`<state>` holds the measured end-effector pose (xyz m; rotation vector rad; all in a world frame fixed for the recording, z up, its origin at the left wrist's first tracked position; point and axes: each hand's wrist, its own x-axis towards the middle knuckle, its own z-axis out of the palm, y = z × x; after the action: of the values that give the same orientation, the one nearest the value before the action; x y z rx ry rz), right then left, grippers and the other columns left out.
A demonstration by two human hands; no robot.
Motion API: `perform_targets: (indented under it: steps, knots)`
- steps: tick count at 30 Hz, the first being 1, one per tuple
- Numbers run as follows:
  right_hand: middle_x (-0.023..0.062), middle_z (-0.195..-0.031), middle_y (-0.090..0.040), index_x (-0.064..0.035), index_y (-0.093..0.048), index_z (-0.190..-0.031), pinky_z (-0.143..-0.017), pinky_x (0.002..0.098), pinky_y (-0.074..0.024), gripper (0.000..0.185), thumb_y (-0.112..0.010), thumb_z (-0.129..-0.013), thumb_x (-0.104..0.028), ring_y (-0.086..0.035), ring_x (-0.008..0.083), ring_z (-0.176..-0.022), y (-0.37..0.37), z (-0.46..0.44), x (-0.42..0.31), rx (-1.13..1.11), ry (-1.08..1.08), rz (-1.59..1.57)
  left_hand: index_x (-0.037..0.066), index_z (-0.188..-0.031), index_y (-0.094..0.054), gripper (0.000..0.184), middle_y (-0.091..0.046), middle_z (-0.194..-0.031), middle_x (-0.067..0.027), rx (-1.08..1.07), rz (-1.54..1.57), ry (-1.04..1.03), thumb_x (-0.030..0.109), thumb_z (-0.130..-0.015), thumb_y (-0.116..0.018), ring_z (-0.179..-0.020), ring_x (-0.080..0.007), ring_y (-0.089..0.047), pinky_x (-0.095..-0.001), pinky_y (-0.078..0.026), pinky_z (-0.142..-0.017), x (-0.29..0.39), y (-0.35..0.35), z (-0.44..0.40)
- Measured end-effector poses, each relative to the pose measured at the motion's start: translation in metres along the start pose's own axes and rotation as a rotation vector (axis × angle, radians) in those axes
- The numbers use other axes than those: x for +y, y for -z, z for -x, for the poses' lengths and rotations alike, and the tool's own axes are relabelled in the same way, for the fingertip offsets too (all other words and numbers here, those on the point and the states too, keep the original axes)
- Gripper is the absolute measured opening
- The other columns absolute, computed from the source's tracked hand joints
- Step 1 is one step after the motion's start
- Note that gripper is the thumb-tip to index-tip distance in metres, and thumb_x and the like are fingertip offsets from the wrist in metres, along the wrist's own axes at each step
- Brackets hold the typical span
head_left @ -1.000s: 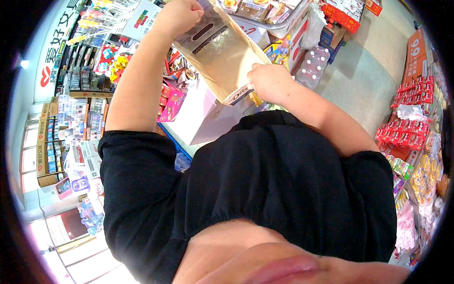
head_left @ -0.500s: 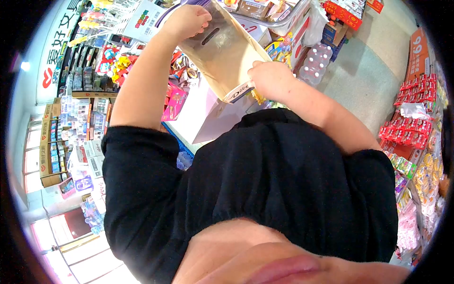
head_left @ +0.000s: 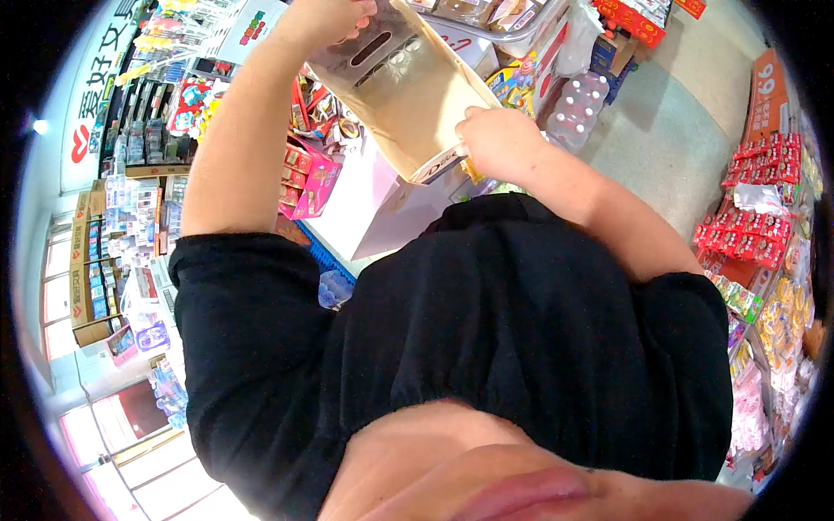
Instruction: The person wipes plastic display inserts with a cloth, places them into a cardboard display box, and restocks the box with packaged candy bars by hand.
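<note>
An open cardboard display box [head_left: 426,100] is tilted in front of me. Its inside is pale, a dark slot shows at its far end, and its near lip carries a "Dove" label. My right hand [head_left: 499,143] grips the near right corner, thumb over the rim. At the far left end, my left hand [head_left: 334,19] has its fingers curled at the box's edge; the top of this hand is cut off by the frame. Beneath the box stands a white carton [head_left: 387,204]. No goods show inside the box.
Left of the box sits a pink box of red packets [head_left: 308,178]. A clear plastic tub of packaged snacks [head_left: 495,17] is beyond it. Shrink-wrapped bottles [head_left: 578,108] stand to the right, near the floor aisle [head_left: 647,130]. Racks of red packets [head_left: 751,217] line the far right.
My left hand has moved up and slightly left, and the box's far end has shifted with it. My right hand stays at the near corner. More of the pink box shows.
</note>
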<state>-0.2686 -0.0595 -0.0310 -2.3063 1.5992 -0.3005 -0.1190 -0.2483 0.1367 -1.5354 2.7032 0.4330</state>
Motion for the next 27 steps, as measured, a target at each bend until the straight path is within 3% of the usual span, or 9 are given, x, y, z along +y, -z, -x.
perform_targets:
  steps: [27]
  knots:
    - [0.0165, -0.099, -0.070, -0.0018, -0.073, -0.091, -0.074, 0.0444, -0.0574, 0.019, -0.060, -0.080, -0.012, -0.070, 0.0332, -0.089, 0.0011, -0.0032, 0.0004, 0.015, -0.003, 0.022, 0.001, -0.088, -0.071, 0.017, -0.068, -0.073, -0.0064, -0.019, 0.051, -0.034, 0.015, -0.089, -0.061, -0.063, -0.0152, -0.064, -0.0307, -0.053, -0.058, 0.0031, 0.0061, 0.0020]
